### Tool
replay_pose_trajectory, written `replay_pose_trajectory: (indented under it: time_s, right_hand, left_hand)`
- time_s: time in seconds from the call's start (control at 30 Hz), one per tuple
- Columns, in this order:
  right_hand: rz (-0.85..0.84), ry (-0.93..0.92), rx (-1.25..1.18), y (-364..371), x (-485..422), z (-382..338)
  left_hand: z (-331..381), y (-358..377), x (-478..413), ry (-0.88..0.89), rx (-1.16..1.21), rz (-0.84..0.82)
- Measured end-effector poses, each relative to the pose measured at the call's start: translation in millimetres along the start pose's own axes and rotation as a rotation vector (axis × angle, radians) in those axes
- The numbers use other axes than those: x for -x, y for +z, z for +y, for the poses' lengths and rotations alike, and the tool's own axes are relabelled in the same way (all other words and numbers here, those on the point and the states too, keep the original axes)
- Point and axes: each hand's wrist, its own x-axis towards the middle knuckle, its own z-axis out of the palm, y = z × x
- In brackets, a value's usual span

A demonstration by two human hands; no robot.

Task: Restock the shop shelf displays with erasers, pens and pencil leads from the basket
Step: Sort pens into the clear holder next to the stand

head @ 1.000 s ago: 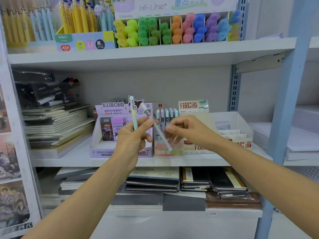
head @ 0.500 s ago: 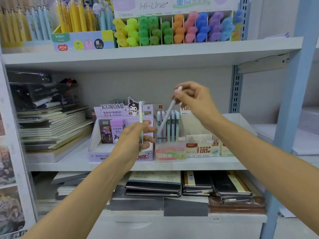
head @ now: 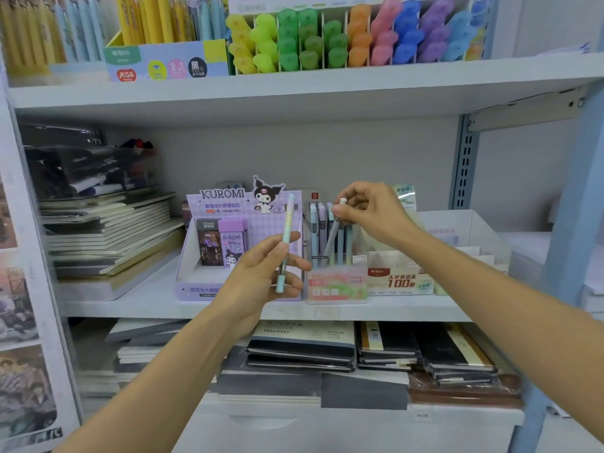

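Pen [head: 334,237] pinched by right hand [head: 371,212] has dropped into centre-frame display box [head: 336,286], nearly stocked; left hand [head: 261,279] grips another pen [head: 286,243].

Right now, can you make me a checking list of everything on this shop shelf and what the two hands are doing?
Surface: middle shelf, white, holding the display boxes.
Job's things: grey pen going tip-down into the clear pen display among other upright pens; mint pen held upright; Kuromi lead box partly filled.
Clutter: notebook stacks on the left; highlighters on the shelf above; black notebooks below.
Grippers: right hand fingers pinch the grey pen's top; left hand grips the mint pen.
Cables: nothing seen.
Surroundings: blue upright post at right; posters at left.
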Motion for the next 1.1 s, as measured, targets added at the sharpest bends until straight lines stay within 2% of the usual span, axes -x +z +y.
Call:
replay_pose_trajectory:
  time_s: [0.17,0.3,0.4,0.53,0.6,0.7,0.77,0.83,0.93,1.1]
  right_hand:
    - [-0.054,-0.017,0.021,-0.3,-5.5,-1.6]
    - [0.009,-0.043,0.037,14.1,-7.1,3.5]
    - [0.039,-0.052,0.137,29.4,-4.2,9.1]
    - [0.104,-0.098,0.258,27.7,-1.2,0.8]
    - [0.074,-0.091,0.102,20.0,3.2,-9.3]
    - [-0.107,0.032,-0.281,7.7,14.3,-20.2]
    - [-0.196,0.042,-0.331,0.7,21.3,-20.0]
    - [-0.169,0.050,-0.408,-8.0,26.8,-16.4]
    - [-0.075,0.095,-0.559,-24.7,36.6,-7.4]
    - [-0.210,0.134,-0.543,-33.8,57.5,5.0]
  left_hand:
    - [-2.1,-3.8,-3.2,-0.014,0.076,-0.051]
    - [-3.5,-4.6,-3.1,-0.036,0.132,-0.067]
    - [-3.3,-7.1,-2.9,-0.046,0.152,-0.062]
    - [-5.2,-8.7,-1.4,-0.037,0.083,-0.068]
    - [-6.6,-7.3,-1.7,-0.030,0.030,-0.066]
    - [-6.5,-0.9,-1.7,-0.016,-0.047,-0.067]
    - [-4.5,3.7,-1.0,-0.001,-0.108,-0.075]
    - [-0.4,6.7,0.1,0.000,-0.113,-0.065]
    - [5.9,8.9,0.2,0.000,0.007,0.002]
    - [7.8,18.6,0.9,0.078,0.196,0.146]
